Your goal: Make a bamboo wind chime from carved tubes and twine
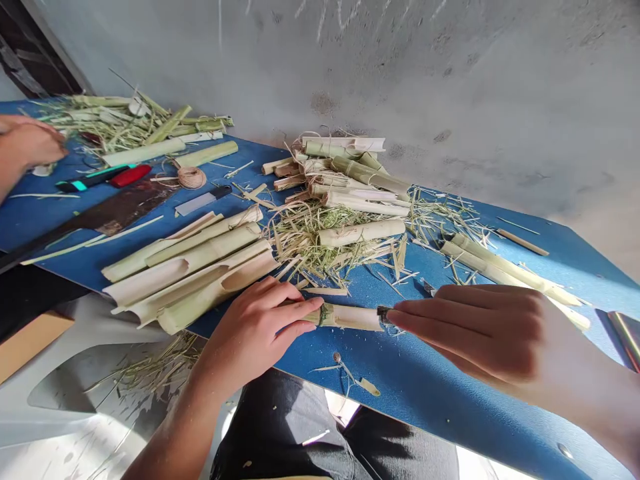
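Note:
My left hand (pixel 255 330) grips a pale green bamboo tube (pixel 345 317) lying on the blue table (pixel 400 373), its fingers wrapped near a twine binding (pixel 324 313). At the tube's other end, my right hand (pixel 470 327) pinches a small dark metal tool (pixel 383 315), mostly hidden by the fingers. Shredded fibre (pixel 320 243) lies just beyond both hands. A co-worker's hand (pixel 33 143) rests at the far left, near a heap of green strips (pixel 120 123).
Split bamboo lengths (pixel 190 270) lie beside my left hand, with cut pieces (pixel 345 177) behind. A machete (pixel 117 210), a utility knife (pixel 203 200) and a twine ball (pixel 191 177) lie left. A concrete wall (pixel 400 67) bounds the table's far edge.

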Demonstrator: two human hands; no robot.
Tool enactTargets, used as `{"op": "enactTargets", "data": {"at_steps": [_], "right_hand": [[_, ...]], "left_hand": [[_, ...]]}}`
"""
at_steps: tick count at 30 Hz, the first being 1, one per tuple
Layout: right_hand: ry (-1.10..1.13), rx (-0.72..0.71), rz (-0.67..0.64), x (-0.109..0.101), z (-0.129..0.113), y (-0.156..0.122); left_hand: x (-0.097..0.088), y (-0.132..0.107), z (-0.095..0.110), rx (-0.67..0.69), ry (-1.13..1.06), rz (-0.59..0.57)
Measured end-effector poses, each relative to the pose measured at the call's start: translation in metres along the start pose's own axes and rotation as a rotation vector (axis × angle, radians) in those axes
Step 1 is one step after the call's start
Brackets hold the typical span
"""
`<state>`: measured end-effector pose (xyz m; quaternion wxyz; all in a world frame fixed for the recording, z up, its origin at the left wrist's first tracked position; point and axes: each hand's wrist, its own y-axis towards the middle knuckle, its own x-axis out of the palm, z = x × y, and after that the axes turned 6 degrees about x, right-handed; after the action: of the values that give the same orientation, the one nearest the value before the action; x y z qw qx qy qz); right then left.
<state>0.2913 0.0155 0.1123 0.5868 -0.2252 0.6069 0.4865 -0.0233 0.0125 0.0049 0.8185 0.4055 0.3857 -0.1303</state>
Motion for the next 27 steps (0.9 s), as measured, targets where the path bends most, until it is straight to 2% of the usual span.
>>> {"op": "enactTargets", "data": {"at_steps": [2,4,8,10,15,19,23,27], "right_hand": [[0.021,-0.026,0.01,0.007,-0.006,0.014],[0.015,-0.067,0.018,0.024,-0.012,0.025],[0.02,-0.101,0.05,0.052,-0.014,0.021],[0.039,-0.082,0.025,0.052,-0.011,0.009],[0.092,0.039,-0.006,0.038,-0.007,-0.015],[0.176,0.07,0.058,0.045,-0.017,-0.005],[0.161,0.078,0.093,0.054,-0.027,0.009],[0.076,0.11,0.189,0.049,-0.038,-0.001]], "left_hand": [[0.0,0.0,0.0,0.0,-0.007,0.008],[0.0,0.0,0.0,0.001,-0.016,0.01],[-0.002,0.002,0.0,-0.006,-0.033,0.007],[-0.002,0.001,0.0,-0.012,-0.04,0.011],[-0.001,-0.001,-0.001,-0.007,-0.057,0.023],[0.0,-0.002,-0.001,-0.005,-0.043,0.027],[-0.001,0.0,0.0,-0.011,-0.035,0.022],[-0.001,0.001,0.001,-0.011,-0.039,0.02]]}}
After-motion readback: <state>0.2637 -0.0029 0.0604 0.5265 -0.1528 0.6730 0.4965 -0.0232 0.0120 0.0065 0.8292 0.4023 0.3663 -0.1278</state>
